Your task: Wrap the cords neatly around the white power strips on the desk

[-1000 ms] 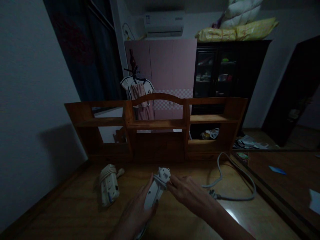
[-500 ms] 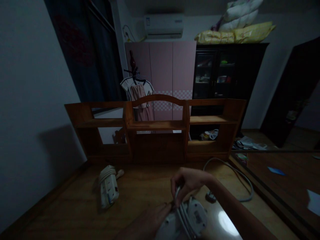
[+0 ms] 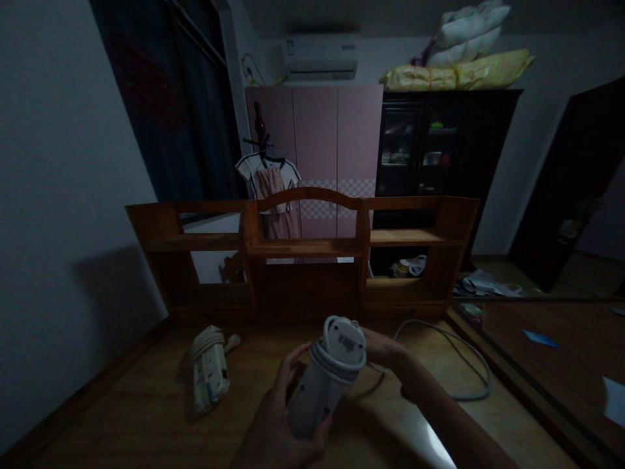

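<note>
My left hand [image 3: 293, 417] is wrapped around the lower part of a white power strip [image 3: 312, 397], held tilted above the wooden board with its far end raised. Several turns of its grey-white cord [image 3: 334, 361] go around the upper part, and one loop sticks up past the end. A printed label shows on the face toward me. Behind the strip's upper right edge is my right hand [image 3: 383, 348]; its fingers are hidden there. Some loose cord [image 3: 481, 365] trails in a wide loop over the board to the right.
A second power strip [image 3: 209, 371], its cord wound around it, lies to the left on the wooden surface [image 3: 146, 404]. Beyond stands a wooden shelf unit [image 3: 305, 247]. The wall [image 3: 73, 293] borders the left side; a raised wooden edge [image 3: 508, 384] runs along the right.
The power strip has been lifted and tilted up, away from me. My right hand has gone from pinching the cord in front of it to behind its upper end. The loose cord has shifted slightly.
</note>
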Demonstrator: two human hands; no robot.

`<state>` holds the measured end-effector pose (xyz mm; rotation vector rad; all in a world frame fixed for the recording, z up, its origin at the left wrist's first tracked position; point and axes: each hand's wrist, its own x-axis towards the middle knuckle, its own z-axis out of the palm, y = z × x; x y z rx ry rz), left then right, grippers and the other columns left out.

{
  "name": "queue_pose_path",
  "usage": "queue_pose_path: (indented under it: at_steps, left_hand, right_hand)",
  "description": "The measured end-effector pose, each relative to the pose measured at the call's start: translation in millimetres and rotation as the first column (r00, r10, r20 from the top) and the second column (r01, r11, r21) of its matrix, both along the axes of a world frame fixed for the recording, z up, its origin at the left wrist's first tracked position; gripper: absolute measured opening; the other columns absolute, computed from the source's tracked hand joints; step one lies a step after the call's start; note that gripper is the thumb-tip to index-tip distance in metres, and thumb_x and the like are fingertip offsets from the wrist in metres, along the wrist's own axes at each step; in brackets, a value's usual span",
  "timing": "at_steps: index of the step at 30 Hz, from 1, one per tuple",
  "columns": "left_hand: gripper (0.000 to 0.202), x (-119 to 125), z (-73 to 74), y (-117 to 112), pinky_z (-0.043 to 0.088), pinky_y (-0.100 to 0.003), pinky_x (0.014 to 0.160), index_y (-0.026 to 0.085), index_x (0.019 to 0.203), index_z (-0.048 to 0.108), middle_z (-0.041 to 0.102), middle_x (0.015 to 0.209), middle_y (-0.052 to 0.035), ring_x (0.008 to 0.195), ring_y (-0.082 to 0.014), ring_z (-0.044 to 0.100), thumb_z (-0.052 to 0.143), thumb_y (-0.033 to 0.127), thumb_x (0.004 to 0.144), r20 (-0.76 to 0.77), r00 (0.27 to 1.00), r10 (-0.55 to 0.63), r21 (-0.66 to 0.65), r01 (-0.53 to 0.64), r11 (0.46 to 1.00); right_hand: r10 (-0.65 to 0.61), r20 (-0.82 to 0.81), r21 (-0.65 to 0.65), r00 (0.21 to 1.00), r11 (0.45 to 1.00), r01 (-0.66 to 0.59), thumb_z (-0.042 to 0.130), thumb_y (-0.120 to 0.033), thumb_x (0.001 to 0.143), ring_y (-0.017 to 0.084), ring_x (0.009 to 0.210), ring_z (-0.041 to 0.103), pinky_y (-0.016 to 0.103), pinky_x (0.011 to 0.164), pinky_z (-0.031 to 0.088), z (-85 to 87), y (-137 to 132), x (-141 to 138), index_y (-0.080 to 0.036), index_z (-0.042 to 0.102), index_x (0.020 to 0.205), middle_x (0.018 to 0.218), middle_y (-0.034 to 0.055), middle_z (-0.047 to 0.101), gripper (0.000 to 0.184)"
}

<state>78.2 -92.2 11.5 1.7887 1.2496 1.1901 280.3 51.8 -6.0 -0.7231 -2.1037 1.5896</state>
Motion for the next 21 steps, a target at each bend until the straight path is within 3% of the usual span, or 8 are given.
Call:
queue_pose_path:
  at_steps: [5, 10, 12, 14, 17, 21]
  left_hand:
    - [0.073, -9.2, -1.8, 19.4, 0.051, -0.035, 0.083, 0.02, 0.127, 0.038, 0.06, 0.114, -0.0118, 0.103, -0.0267, 0.06, 0.067, 0.033, 0.062, 0.181, 0.964, 0.197, -0.074, -0.187, 0.98]
    - [0.082, -25.2, -3.9, 40.8, 0.053, -0.037, 0.075, 0.016, 0.133, 0.035, 0.066, 0.101, -0.0112, 0.087, -0.0272, 0.067, 0.066, 0.051, 0.066, 0.272, 0.918, 0.289, -0.206, -0.238, 0.949]
    - [0.083, -31.8, -7.5, 47.3, 0.053, -0.038, 0.079, 0.017, 0.134, 0.036, 0.065, 0.107, -0.0122, 0.093, -0.028, 0.065, 0.067, 0.051, 0.066, 0.258, 0.919, 0.297, -0.187, -0.254, 0.949]
    - [0.082, -38.6, -15.1, 53.5, 0.051, -0.038, 0.085, 0.018, 0.135, 0.037, 0.061, 0.117, -0.0134, 0.103, -0.0286, 0.062, 0.067, 0.05, 0.066, 0.224, 0.915, 0.336, -0.143, -0.31, 0.94]
    - [0.081, -48.0, -33.0, 62.0, 0.047, -0.041, 0.093, 0.018, 0.136, 0.037, 0.052, 0.13, -0.0145, 0.116, -0.0294, 0.055, 0.067, 0.049, 0.067, 0.156, 0.903, 0.401, -0.092, -0.391, 0.916]
    - [0.078, -50.2, -55.9, 67.6, 0.044, -0.04, 0.098, 0.02, 0.139, 0.033, 0.047, 0.137, -0.0128, 0.122, -0.0267, 0.05, 0.064, 0.045, 0.072, 0.097, 0.917, 0.387, -0.072, -0.381, 0.922]
  right_hand:
    - [-0.257, -0.124, -0.025, 0.959, 0.966, 0.255, 0.049, -0.053, 0.087, 0.005, 0.045, 0.027, 0.018, 0.042, 0.022, -1.8, -6.0, 5.8, -0.016, 0.051, 0.067, 0.053, -0.0071, 0.034, 0.042]
    - [-0.391, -0.101, 0.229, 0.915, 0.886, 0.404, 0.053, -0.053, 0.086, 0.007, 0.053, 0.037, 0.018, 0.047, 0.027, 4.9, -19.4, 11.0, -0.014, 0.057, 0.074, 0.06, -0.0045, 0.043, 0.041]
    - [-0.433, -0.091, 0.386, 0.897, 0.815, 0.432, 0.055, -0.049, 0.086, 0.008, 0.058, 0.041, 0.019, 0.051, 0.03, 6.2, -27.3, 14.8, -0.015, 0.058, 0.076, 0.064, -0.0035, 0.047, 0.036]
    - [-0.508, -0.082, 0.522, 0.857, 0.711, 0.471, 0.055, -0.044, 0.088, 0.009, 0.058, 0.043, 0.02, 0.053, 0.03, 8.1, -35.0, 21.2, -0.016, 0.058, 0.078, 0.065, -0.0034, 0.051, 0.029]
    - [-0.6, -0.083, 0.65, 0.796, 0.573, 0.5, 0.055, -0.037, 0.089, 0.01, 0.058, 0.049, 0.02, 0.055, 0.033, 15.1, -45.2, 33.1, -0.018, 0.059, 0.086, 0.069, -0.0026, 0.058, 0.02]
    - [-0.582, -0.079, 0.769, 0.809, 0.481, 0.421, 0.054, -0.031, 0.091, 0.011, 0.07, 0.059, 0.02, 0.063, 0.037, 30.3, -61.6, 37.2, -0.021, 0.061, 0.095, 0.082, -0.0002, 0.065, 0.013]
